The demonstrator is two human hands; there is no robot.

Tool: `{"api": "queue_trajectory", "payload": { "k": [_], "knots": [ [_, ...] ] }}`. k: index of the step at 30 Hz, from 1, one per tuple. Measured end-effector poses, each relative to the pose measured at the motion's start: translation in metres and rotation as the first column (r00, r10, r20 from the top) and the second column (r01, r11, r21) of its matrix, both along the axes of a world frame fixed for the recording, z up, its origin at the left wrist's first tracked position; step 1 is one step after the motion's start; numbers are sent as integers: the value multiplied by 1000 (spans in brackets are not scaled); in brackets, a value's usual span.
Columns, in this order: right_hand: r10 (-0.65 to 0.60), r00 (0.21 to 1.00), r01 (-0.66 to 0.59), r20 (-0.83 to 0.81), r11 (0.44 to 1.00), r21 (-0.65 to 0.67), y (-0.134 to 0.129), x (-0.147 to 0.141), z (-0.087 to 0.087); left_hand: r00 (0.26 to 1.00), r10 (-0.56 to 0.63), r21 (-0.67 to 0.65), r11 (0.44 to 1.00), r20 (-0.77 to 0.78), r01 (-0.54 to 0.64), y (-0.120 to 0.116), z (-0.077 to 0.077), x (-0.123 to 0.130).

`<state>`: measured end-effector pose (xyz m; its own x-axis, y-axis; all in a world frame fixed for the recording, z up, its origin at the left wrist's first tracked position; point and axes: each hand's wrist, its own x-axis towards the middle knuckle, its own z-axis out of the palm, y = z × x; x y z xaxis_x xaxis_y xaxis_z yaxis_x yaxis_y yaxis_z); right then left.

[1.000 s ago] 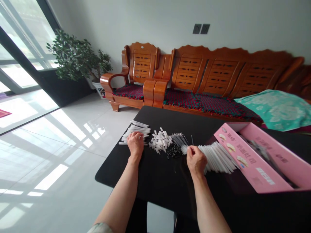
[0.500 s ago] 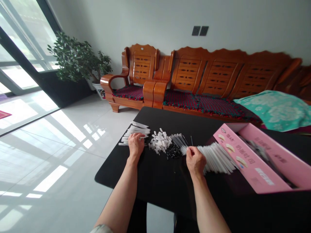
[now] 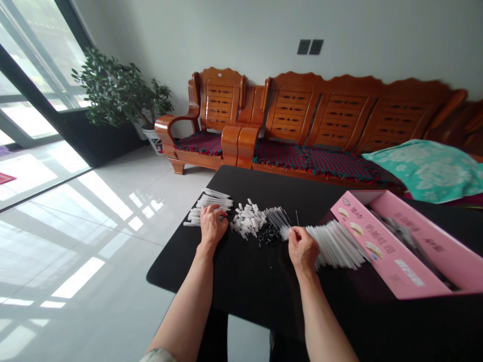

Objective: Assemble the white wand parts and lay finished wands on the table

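Observation:
My left hand (image 3: 213,224) lies over a row of white capped pens (image 3: 214,199) at the table's left side, its fingers spread and slightly bent on the nearest ones. Beside it is a heap of small white pen caps (image 3: 249,217). My right hand (image 3: 303,248) is closed in a pinch between the pen refills (image 3: 277,216) and a fanned row of white pen barrels (image 3: 341,245). What sits in that pinch is too small to make out. Small black plugs (image 3: 269,235) lie in a pile left of the right hand. One dark refill (image 3: 297,217) lies apart.
A pink open box (image 3: 392,254) stands on the right of the black table (image 3: 241,281), with dark contents inside. Behind the table are a wooden armchair (image 3: 221,100) and a long wooden bench (image 3: 339,108) with a turquoise cloth (image 3: 426,168). A potted plant (image 3: 116,95) stands at the left.
My left hand has settled lower onto the white pens, its fingers shifting slightly to the right. My right hand stays almost where it was, still pinched.

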<state>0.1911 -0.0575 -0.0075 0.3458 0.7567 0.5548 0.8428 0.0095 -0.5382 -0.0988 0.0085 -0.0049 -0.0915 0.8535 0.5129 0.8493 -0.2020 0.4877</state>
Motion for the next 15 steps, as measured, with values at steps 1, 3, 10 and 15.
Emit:
{"api": "queue_trajectory", "payload": {
  "k": [1, 3, 10, 15],
  "knots": [
    [0, 1000, 0, -1, 1000, 0, 0, 0, 0, 1000, 0, -2, 1000, -3, 0, 0, -1, -1],
    [4, 1000, -4, -3, 1000, -2, 0, 0, 0, 1000, -1, -12, 1000, -11, 1, 1, -1, -2],
    [36, 998, -35, -47, 999, 29, -1, -5, 4, 996, -90, 66, 994, 23, 89, -6, 16, 7],
    [290, 937, -287, -195, 957, 46, -6, -21, 19, 917, -400, 152, 905, -13, 397, -26, 31, 49]
  ]
}}
